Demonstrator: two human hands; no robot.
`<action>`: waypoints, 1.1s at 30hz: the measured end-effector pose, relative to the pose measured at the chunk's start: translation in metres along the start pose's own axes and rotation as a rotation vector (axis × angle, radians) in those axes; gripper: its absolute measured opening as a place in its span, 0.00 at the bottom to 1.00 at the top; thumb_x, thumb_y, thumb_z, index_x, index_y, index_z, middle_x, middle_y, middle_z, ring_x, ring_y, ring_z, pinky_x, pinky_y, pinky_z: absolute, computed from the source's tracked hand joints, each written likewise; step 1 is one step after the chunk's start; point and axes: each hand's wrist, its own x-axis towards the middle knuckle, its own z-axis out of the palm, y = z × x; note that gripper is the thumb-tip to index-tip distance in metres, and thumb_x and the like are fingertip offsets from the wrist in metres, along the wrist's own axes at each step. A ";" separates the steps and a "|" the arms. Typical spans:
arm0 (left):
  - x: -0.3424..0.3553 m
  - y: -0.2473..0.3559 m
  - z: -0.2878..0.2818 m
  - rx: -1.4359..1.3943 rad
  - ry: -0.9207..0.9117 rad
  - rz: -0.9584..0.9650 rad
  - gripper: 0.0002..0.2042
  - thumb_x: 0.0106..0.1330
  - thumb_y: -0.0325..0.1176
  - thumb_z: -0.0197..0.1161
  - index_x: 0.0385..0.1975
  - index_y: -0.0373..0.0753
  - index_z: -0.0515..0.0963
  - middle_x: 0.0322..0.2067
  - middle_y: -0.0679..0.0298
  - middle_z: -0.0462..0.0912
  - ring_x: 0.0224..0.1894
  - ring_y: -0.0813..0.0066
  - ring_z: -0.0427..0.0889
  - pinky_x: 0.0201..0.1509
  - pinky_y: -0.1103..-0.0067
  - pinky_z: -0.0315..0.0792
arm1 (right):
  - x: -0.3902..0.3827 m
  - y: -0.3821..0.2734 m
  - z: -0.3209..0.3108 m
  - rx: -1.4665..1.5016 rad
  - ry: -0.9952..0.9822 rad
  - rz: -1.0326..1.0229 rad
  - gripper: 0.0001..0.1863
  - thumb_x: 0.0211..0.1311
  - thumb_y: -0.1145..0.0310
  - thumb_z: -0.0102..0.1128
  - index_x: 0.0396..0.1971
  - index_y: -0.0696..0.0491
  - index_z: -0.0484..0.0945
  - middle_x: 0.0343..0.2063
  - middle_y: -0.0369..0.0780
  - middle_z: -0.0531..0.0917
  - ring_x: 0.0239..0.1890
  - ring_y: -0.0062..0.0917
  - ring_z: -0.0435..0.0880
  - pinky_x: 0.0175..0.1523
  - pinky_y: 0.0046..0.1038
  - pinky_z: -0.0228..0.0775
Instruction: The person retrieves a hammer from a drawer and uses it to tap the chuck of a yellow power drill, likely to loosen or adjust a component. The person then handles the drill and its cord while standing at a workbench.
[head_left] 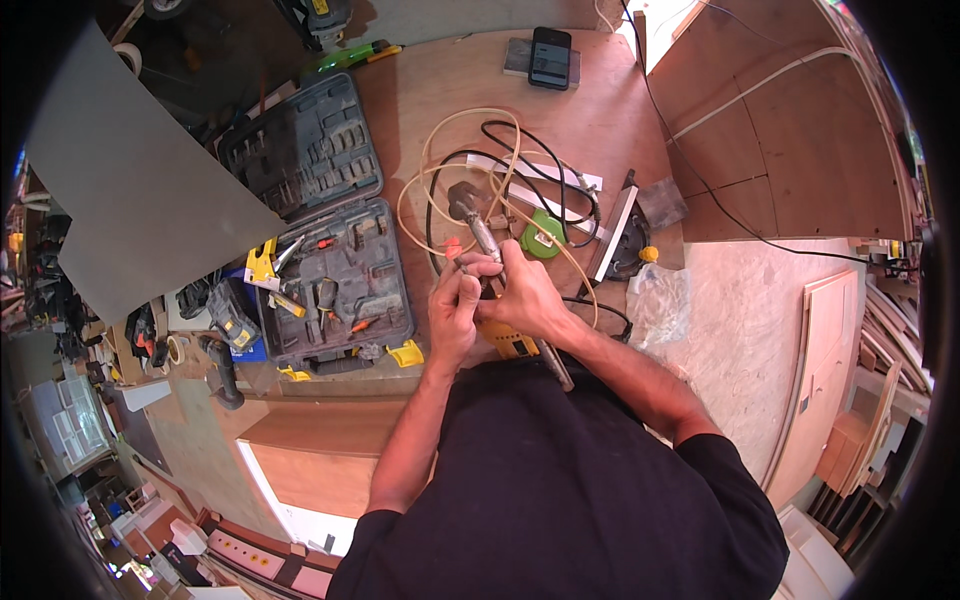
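Close together over the worktable's near edge are my two hands. My right hand (530, 295) is wrapped round a long metal tool (484, 238) with a dark, broad head at its far end; its shaft runs back toward my body, and its exact kind is unclear. My left hand (455, 310) is closed beside it, thumb and fingers pinched near the shaft. What those fingers hold is too small to name; a small orange-red piece (453, 247) shows just beyond them. Beneath my hands is a yellow power tool (512, 342), partly hidden.
An opened grey tool case (400, 290) with loose tools lies left. Beyond my hands are tangled cream and black cables (440, 118), white strips (550, 205) and a green round object (541, 236). A phone (551, 58) lies farther back. A clear plastic bag (660, 305) is at right.
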 end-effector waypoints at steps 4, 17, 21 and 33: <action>0.000 0.003 0.003 -0.013 0.020 -0.031 0.21 0.84 0.48 0.57 0.47 0.35 0.88 0.50 0.59 0.85 0.54 0.67 0.83 0.61 0.71 0.74 | -0.001 0.003 -0.003 -0.010 -0.029 0.009 0.37 0.47 0.57 0.86 0.45 0.60 0.67 0.32 0.57 0.84 0.37 0.53 0.89 0.40 0.47 0.79; -0.004 -0.002 0.007 0.179 -0.006 0.043 0.17 0.84 0.41 0.58 0.41 0.33 0.84 0.43 0.60 0.78 0.42 0.70 0.82 0.47 0.74 0.77 | -0.022 0.000 -0.048 0.253 -0.066 0.142 0.20 0.70 0.59 0.71 0.41 0.58 0.71 0.25 0.42 0.85 0.21 0.25 0.84 0.24 0.31 0.75; -0.005 -0.013 0.010 0.125 0.013 0.033 0.14 0.84 0.38 0.58 0.42 0.32 0.80 0.42 0.59 0.74 0.37 0.70 0.79 0.41 0.72 0.76 | -0.046 -0.021 -0.102 0.370 -0.082 0.189 0.16 0.79 0.56 0.62 0.43 0.56 0.74 0.22 0.35 0.83 0.18 0.21 0.79 0.22 0.27 0.70; -0.005 -0.010 0.011 0.289 0.002 0.186 0.04 0.77 0.24 0.64 0.44 0.30 0.78 0.42 0.57 0.73 0.36 0.66 0.79 0.40 0.72 0.77 | -0.069 -0.046 -0.148 0.305 -0.282 0.167 0.16 0.88 0.55 0.49 0.44 0.53 0.73 0.20 0.27 0.67 0.21 0.11 0.64 0.25 0.21 0.57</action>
